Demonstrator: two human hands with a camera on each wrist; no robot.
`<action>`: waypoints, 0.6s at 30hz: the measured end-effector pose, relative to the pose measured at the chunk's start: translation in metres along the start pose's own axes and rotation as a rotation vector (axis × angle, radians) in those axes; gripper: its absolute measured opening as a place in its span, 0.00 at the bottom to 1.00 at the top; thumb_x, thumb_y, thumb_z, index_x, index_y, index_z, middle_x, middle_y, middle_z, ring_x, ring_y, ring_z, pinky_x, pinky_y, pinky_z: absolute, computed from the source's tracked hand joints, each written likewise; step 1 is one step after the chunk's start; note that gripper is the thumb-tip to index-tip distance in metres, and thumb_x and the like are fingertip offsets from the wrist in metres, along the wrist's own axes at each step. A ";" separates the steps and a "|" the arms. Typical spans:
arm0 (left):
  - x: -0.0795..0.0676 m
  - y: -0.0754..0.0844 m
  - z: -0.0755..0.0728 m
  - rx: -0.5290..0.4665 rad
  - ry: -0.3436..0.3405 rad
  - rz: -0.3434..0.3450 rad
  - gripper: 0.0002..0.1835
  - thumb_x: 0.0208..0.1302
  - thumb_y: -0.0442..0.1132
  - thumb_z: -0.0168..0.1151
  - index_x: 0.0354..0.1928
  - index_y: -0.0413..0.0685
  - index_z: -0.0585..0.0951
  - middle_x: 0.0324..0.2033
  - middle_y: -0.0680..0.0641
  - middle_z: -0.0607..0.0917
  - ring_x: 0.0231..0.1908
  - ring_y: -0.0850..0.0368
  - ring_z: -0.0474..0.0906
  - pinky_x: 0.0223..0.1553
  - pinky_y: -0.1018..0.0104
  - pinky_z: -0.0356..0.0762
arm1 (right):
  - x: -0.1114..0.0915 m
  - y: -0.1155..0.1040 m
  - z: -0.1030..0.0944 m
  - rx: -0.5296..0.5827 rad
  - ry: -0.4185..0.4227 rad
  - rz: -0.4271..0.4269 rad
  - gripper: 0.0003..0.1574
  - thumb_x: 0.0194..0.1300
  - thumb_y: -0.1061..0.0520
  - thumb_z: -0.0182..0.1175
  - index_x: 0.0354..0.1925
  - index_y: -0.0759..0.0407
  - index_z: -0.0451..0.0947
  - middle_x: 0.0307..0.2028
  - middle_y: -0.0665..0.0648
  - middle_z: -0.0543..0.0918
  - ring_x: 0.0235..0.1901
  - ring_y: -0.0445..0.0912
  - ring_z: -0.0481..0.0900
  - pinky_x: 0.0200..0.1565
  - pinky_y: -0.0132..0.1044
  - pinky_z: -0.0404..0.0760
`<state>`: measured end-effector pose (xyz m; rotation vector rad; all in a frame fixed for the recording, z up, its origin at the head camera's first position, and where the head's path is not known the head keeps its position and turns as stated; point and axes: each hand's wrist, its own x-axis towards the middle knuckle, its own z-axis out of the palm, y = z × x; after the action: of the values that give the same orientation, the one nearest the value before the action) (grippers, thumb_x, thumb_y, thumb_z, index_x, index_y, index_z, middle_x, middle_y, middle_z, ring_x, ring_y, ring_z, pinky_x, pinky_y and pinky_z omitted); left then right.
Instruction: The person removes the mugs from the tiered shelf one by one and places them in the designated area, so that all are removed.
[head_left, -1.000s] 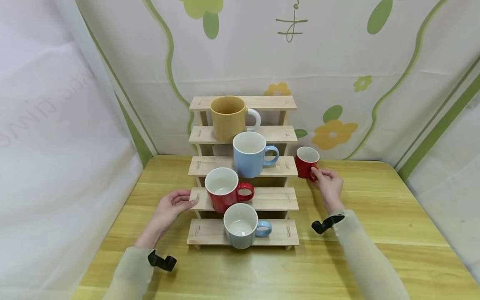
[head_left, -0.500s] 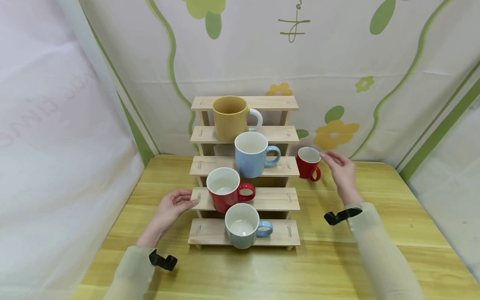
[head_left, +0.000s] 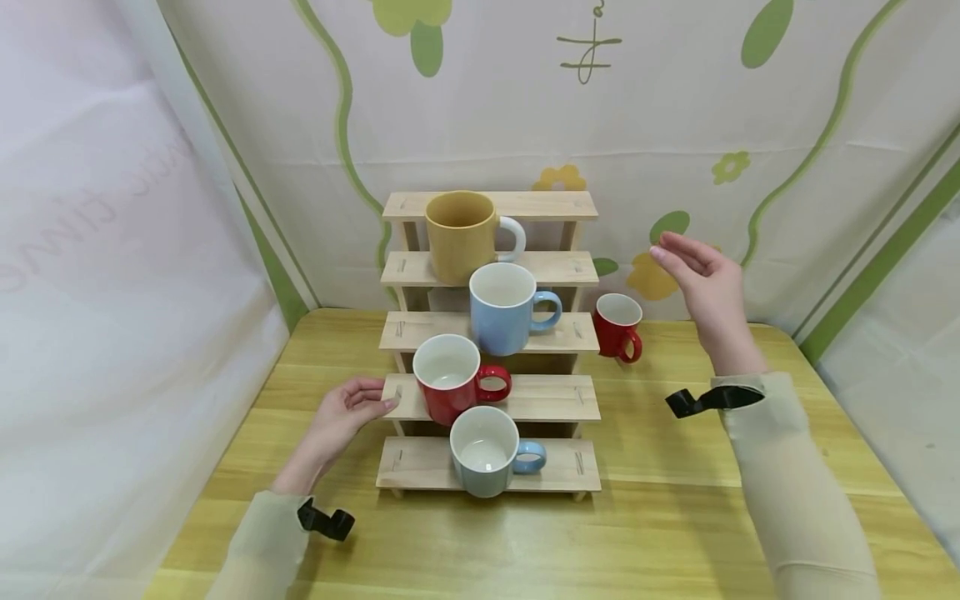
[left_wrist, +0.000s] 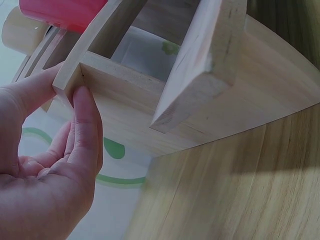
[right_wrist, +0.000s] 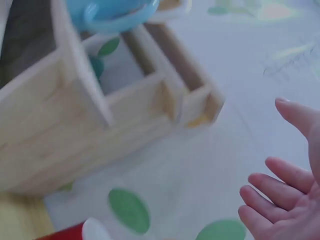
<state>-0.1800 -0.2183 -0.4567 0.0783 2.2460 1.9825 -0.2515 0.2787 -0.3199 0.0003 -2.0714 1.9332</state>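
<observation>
A tiered wooden display rack (head_left: 547, 398) stands on the table with mugs on its steps. My left hand (head_left: 341, 423) pinches the left end of its second-lowest board, thumb above and a finger beneath in the left wrist view. My right hand (head_left: 712, 287) is raised right of the rack, fingers extended and holding nothing. Below it, a small red mug (head_left: 609, 335) sits on the table beside the rack, handle toward the front right. Going up the rack are a grey-blue mug (head_left: 480, 477), a red mug (head_left: 444, 402), a light blue mug (head_left: 497, 323) and a mustard mug (head_left: 456, 250).
The wood-grain table (head_left: 480, 546) runs back to a white curtain (head_left: 480, 108) printed with flowers and green vines. More white cloth (head_left: 112, 275) closes in the left side. All mug handles on the rack point right.
My right hand has let go of the small red mug's handle and moved up and to the right. The mug stays beside the rack. My left hand keeps its place on the board.
</observation>
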 end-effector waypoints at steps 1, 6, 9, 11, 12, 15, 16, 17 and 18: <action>0.000 0.000 0.000 -0.001 -0.001 -0.001 0.23 0.65 0.32 0.71 0.57 0.29 0.74 0.47 0.39 0.83 0.44 0.57 0.82 0.48 0.68 0.81 | 0.000 -0.005 0.002 -0.002 -0.017 -0.010 0.36 0.61 0.47 0.75 0.64 0.55 0.79 0.60 0.51 0.82 0.60 0.42 0.76 0.63 0.27 0.68; -0.001 0.001 0.000 0.001 0.003 -0.005 0.24 0.65 0.33 0.71 0.57 0.29 0.73 0.46 0.40 0.82 0.44 0.57 0.82 0.48 0.69 0.81 | 0.000 -0.027 0.019 0.019 -0.090 -0.045 0.36 0.61 0.50 0.76 0.64 0.56 0.79 0.59 0.51 0.83 0.59 0.43 0.77 0.61 0.27 0.71; -0.001 0.002 0.000 0.000 0.006 -0.010 0.24 0.65 0.33 0.71 0.57 0.29 0.73 0.46 0.40 0.82 0.44 0.57 0.82 0.48 0.69 0.81 | -0.001 -0.036 0.032 0.032 -0.122 -0.063 0.35 0.61 0.51 0.76 0.64 0.57 0.79 0.58 0.52 0.83 0.59 0.43 0.78 0.62 0.28 0.71; -0.001 0.003 0.001 -0.004 0.007 -0.013 0.23 0.65 0.32 0.71 0.57 0.29 0.73 0.46 0.40 0.82 0.44 0.57 0.82 0.47 0.69 0.81 | -0.002 -0.041 0.040 0.021 -0.145 -0.070 0.35 0.61 0.51 0.76 0.64 0.57 0.79 0.59 0.52 0.83 0.59 0.43 0.78 0.62 0.28 0.71; -0.001 0.003 0.001 -0.006 0.007 -0.013 0.23 0.65 0.32 0.71 0.57 0.29 0.73 0.46 0.41 0.82 0.44 0.57 0.82 0.47 0.69 0.81 | -0.003 -0.043 0.045 0.015 -0.156 -0.073 0.35 0.61 0.51 0.76 0.64 0.57 0.79 0.60 0.53 0.82 0.59 0.43 0.78 0.61 0.28 0.72; 0.000 0.002 0.001 -0.008 0.008 -0.015 0.23 0.65 0.32 0.70 0.57 0.29 0.74 0.45 0.41 0.82 0.43 0.57 0.82 0.47 0.69 0.81 | -0.004 -0.048 0.058 0.002 -0.194 -0.079 0.35 0.62 0.50 0.75 0.65 0.56 0.79 0.61 0.54 0.82 0.60 0.43 0.78 0.61 0.28 0.72; 0.000 0.002 0.001 -0.007 0.010 -0.015 0.23 0.65 0.32 0.70 0.57 0.30 0.74 0.45 0.41 0.82 0.43 0.57 0.82 0.47 0.69 0.81 | -0.004 -0.050 0.062 0.010 -0.205 -0.080 0.35 0.62 0.50 0.75 0.65 0.56 0.79 0.61 0.54 0.81 0.60 0.44 0.78 0.61 0.28 0.72; 0.000 0.002 0.001 -0.006 0.010 -0.015 0.23 0.65 0.32 0.70 0.57 0.30 0.74 0.45 0.41 0.82 0.43 0.57 0.82 0.47 0.69 0.81 | -0.004 -0.051 0.066 0.015 -0.216 -0.083 0.35 0.62 0.50 0.75 0.64 0.56 0.79 0.61 0.55 0.81 0.60 0.44 0.78 0.62 0.29 0.72; 0.000 0.002 0.001 -0.004 0.011 -0.016 0.23 0.65 0.32 0.70 0.58 0.30 0.74 0.45 0.41 0.82 0.43 0.57 0.82 0.47 0.69 0.81 | -0.004 -0.052 0.070 0.027 -0.229 -0.087 0.34 0.62 0.51 0.75 0.64 0.57 0.79 0.61 0.56 0.81 0.60 0.44 0.78 0.62 0.29 0.71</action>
<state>-0.1796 -0.2171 -0.4552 0.0489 2.2426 1.9839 -0.2523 0.2045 -0.2732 0.3264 -2.1455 1.9881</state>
